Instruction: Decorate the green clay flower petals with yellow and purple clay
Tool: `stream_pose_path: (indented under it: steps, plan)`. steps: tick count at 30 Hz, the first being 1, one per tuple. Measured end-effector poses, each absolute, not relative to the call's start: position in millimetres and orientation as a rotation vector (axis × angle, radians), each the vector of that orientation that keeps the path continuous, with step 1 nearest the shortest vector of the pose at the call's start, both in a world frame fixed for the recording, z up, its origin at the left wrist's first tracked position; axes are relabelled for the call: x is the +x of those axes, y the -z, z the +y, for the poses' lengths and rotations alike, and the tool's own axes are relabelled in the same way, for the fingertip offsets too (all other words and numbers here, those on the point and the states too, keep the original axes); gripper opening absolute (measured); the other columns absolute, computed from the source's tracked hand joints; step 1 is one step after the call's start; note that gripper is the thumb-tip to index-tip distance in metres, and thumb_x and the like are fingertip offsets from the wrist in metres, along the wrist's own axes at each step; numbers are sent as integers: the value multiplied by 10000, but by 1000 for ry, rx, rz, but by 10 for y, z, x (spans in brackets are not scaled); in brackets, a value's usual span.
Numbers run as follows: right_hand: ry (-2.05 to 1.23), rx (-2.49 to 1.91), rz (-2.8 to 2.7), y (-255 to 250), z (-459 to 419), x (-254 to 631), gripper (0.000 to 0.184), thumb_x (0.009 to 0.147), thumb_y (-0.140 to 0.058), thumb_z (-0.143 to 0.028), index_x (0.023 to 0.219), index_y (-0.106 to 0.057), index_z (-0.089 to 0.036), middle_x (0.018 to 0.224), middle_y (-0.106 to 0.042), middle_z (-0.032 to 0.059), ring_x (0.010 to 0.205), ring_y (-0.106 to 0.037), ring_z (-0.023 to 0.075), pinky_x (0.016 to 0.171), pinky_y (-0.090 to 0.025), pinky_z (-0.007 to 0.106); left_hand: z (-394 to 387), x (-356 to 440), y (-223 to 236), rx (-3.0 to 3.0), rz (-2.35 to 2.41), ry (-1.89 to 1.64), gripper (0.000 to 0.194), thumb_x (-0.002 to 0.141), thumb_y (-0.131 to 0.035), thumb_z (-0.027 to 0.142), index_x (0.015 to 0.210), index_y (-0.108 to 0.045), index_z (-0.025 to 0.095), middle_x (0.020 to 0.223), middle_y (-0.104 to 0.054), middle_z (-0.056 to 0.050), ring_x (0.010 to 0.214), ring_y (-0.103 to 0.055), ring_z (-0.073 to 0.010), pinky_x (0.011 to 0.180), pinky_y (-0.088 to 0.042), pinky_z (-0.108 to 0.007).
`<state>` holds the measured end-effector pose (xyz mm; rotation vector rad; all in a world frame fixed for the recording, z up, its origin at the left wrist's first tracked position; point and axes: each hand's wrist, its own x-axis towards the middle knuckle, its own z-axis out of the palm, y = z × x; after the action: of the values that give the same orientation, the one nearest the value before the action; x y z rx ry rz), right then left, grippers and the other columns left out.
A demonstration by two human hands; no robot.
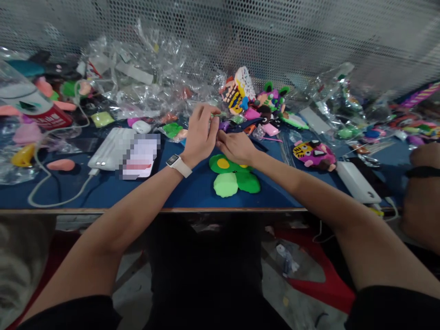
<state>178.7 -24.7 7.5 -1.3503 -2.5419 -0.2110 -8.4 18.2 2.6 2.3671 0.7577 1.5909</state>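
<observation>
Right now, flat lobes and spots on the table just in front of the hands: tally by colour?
Dark green lobes: 3, one partly hidden by the right hand
Light green lobe: 1
Yellow spots: 2, one partly hidden by the same hand
Total: 6

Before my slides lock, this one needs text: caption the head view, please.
Left hand and right hand close together by flat green shapes on a blue tabletop, crinkled clear plastic behind.
</observation>
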Motion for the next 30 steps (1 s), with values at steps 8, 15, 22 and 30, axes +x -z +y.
stream_pose_path:
  steps: [8,15,22,30]
  plan:
    - [386,-1382,-2598,-228,-401,1823,544,1102,-283,-343,1056,-786,-140,798,-722,131,732,-615,268,669,-283,403,181,-108,-29,2357,844,-1533,637,1155,-184,696,1357,-637,296,1321,-675,-120,1348,-638,-297,1205,-490,-497]
    - [431,-1412,-2645,-376,-355,1885,419,1050,-403,-324,885,-773,-220,786,-692,102,737,-604,273,687,-372,404,191,-137,-68,2338,892,-1546,678,1140,-172,722,1383,-643,298,1336,-673,-130,1373,-619,-313,1226,-465,-519]
    - [429,-1356,-2700,-359,-305,1873,387,1070,-427,-275,947,-782,-182,868,-738,131,798,-623,271,703,-351,395,189,-129,-67,2345,952,-1541,703,1143,-139,713,1370,-654,291,1295,-686,-129,1331,-636,-301,1188,-476,-501]
    - [472,-1363,-2757,-366,-321,1979,364,1036,-462,-284,897,-776,-164,842,-716,124,787,-605,253,703,-316,392,175,-114,-47,2339,994,-1539,728,1140,-146,722,1303,-683,258,1273,-701,-136,1301,-652,-298,1182,-478,-510]
